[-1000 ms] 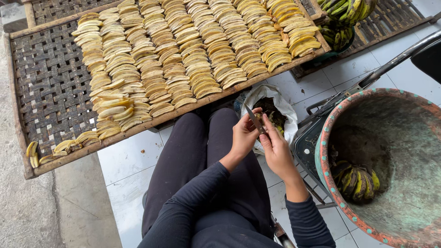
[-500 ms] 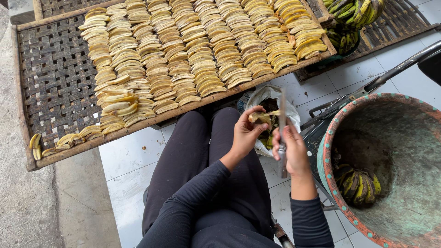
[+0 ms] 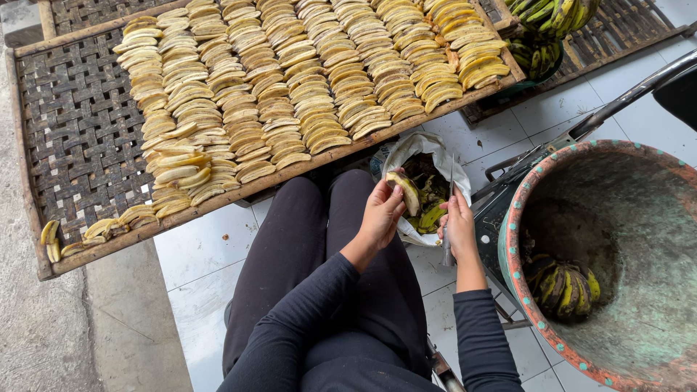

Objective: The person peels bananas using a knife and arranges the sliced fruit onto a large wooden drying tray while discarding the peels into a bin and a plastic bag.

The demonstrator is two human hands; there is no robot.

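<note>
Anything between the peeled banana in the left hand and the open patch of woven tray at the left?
Nothing visible. The left hand holds the peeled banana above the lap; the woven tray has bare mesh left of the slice rows, with only open floor between.

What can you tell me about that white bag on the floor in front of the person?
The bag is a white sack that looks like woven plastic, its rim rolled down and mouth gaping open. It sits on the tiled floor between the person's knees and the woven tray, beside a big clay basin. Inside lie dark and yellow-green banana peels. Both hands hover just above its opening; whether they touch it is unclear.
</note>
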